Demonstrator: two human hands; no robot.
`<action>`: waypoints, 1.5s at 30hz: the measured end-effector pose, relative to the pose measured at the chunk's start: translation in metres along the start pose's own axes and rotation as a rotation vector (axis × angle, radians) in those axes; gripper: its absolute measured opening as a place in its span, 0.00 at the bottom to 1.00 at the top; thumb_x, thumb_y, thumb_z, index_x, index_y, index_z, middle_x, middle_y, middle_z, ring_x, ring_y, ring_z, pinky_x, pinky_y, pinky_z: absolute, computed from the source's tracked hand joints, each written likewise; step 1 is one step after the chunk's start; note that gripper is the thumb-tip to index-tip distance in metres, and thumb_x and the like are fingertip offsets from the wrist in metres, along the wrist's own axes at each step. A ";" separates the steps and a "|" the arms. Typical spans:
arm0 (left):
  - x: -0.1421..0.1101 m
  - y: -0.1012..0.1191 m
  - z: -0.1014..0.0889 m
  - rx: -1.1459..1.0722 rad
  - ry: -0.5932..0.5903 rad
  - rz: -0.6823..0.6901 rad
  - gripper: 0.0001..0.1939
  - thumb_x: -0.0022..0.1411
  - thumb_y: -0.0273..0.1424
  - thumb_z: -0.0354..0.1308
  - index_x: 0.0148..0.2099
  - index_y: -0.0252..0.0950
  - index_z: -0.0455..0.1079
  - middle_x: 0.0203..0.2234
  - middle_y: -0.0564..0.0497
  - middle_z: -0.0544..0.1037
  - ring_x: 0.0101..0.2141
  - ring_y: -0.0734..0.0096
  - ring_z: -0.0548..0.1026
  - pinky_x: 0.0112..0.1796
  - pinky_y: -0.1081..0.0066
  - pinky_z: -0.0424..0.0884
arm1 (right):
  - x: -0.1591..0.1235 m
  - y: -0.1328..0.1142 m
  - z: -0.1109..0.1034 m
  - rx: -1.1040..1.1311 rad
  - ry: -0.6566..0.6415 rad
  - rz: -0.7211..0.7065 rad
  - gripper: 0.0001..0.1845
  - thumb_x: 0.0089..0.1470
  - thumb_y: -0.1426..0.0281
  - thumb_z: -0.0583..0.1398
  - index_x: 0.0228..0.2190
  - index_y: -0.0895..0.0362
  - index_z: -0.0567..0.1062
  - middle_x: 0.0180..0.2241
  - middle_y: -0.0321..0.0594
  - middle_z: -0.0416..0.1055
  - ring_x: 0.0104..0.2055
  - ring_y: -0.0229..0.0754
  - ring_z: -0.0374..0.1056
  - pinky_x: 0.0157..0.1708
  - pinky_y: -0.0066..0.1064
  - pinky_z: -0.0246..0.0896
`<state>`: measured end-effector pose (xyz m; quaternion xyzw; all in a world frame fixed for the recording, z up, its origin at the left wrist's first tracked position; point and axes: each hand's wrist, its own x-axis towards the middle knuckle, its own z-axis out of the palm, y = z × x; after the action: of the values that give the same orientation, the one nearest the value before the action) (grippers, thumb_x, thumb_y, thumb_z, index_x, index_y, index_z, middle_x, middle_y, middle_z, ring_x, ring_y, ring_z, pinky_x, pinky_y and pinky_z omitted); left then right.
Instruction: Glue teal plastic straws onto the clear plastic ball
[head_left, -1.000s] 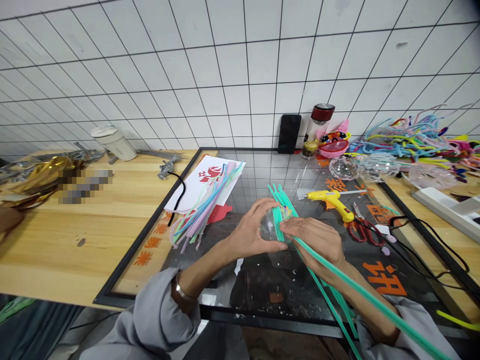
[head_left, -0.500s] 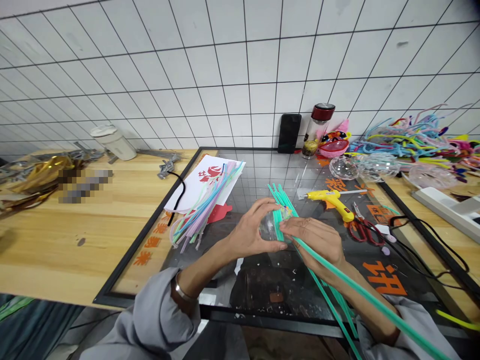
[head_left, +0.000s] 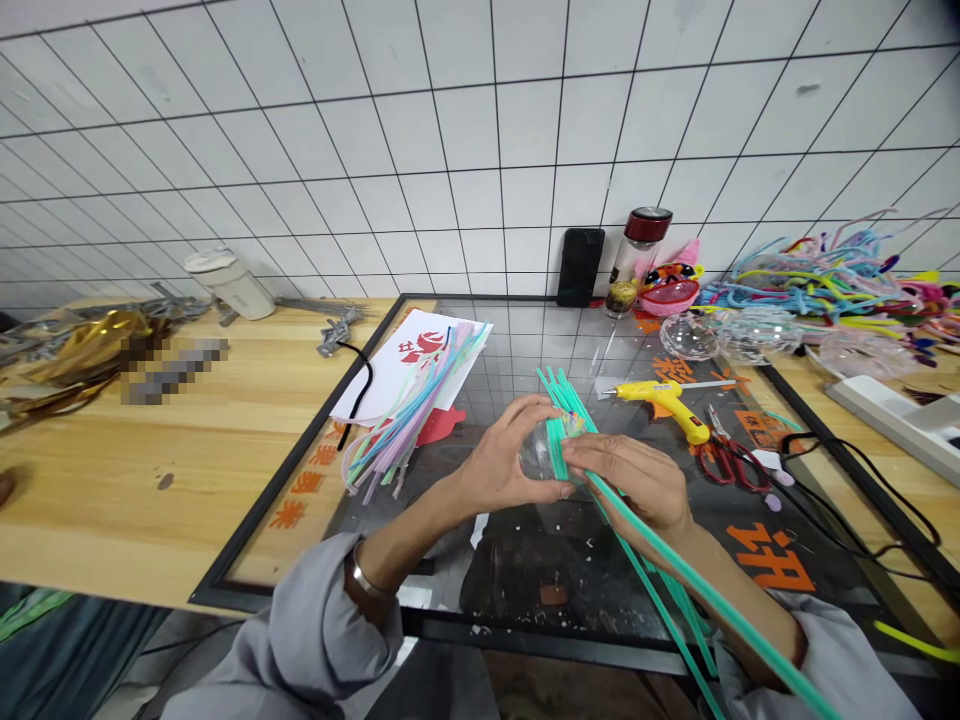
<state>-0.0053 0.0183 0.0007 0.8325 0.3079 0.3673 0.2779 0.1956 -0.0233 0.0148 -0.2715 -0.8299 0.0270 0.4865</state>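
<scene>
Between my hands is a clear plastic ball (head_left: 535, 455) with a green pipe cleaner (head_left: 675, 547) laid across it as a band. My left hand (head_left: 501, 455) curves round the ball's left side, thumb below and fingers above. With its fingertips, my right hand (head_left: 637, 475) presses the green pipe cleaner against the ball; its long tail runs under that hand toward the lower right. Small yellow and blue bits show at the ball's upper right. Under my right hand, several more green pipe cleaners (head_left: 553, 385) lie on the glass-topped board (head_left: 517, 340).
Right of my hands lie a yellow glue gun (head_left: 667, 403), red-handled scissors (head_left: 731, 462) and a black cord (head_left: 832, 480). Pastel pipe cleaners (head_left: 420, 415) rest on white paper at left. Behind stand a phone (head_left: 580, 267) and a glass bottle (head_left: 636, 262); clear balls (head_left: 757, 335) sit farther right.
My hands keep nearly the same hold on the ball and pipe cleaner. The pipe cleaner's tail has shifted slightly at the lower right. A fingertip-like shape now shows at the far left edge.
</scene>
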 end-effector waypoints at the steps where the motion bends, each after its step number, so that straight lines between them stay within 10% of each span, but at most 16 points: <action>1: 0.000 0.000 0.000 -0.001 0.001 0.000 0.37 0.46 0.38 0.73 0.57 0.38 0.63 0.56 0.37 0.66 0.59 0.51 0.65 0.59 0.50 0.64 | 0.001 -0.001 0.000 0.007 0.009 0.017 0.16 0.56 0.81 0.59 0.45 0.56 0.75 0.38 0.43 0.79 0.41 0.41 0.76 0.41 0.33 0.73; 21: 0.003 0.000 0.000 -0.087 0.059 -0.211 0.35 0.46 0.37 0.71 0.55 0.38 0.64 0.56 0.41 0.68 0.62 0.49 0.62 0.62 0.51 0.58 | 0.004 -0.004 -0.002 0.039 0.043 0.177 0.14 0.57 0.75 0.60 0.45 0.55 0.76 0.39 0.43 0.79 0.43 0.43 0.76 0.43 0.35 0.73; 33: 0.005 -0.002 -0.005 -0.278 0.042 -0.421 0.31 0.50 0.36 0.68 0.54 0.39 0.61 0.47 0.49 0.74 0.45 0.62 0.73 0.47 0.64 0.70 | -0.002 0.046 -0.043 -0.346 0.301 0.642 0.13 0.57 0.60 0.59 0.37 0.55 0.79 0.35 0.42 0.80 0.36 0.46 0.75 0.39 0.37 0.70; 45: 0.006 -0.007 -0.004 -0.569 0.149 -0.572 0.35 0.47 0.39 0.69 0.55 0.37 0.60 0.40 0.50 0.73 0.39 0.67 0.73 0.38 0.68 0.74 | -0.012 0.082 -0.053 -1.012 -0.468 0.982 0.32 0.61 0.51 0.50 0.45 0.68 0.74 0.43 0.63 0.73 0.44 0.61 0.72 0.37 0.45 0.63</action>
<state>-0.0070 0.0283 0.0005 0.5744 0.4324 0.4051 0.5648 0.2786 0.0292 0.0082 -0.7895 -0.6059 -0.0873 0.0443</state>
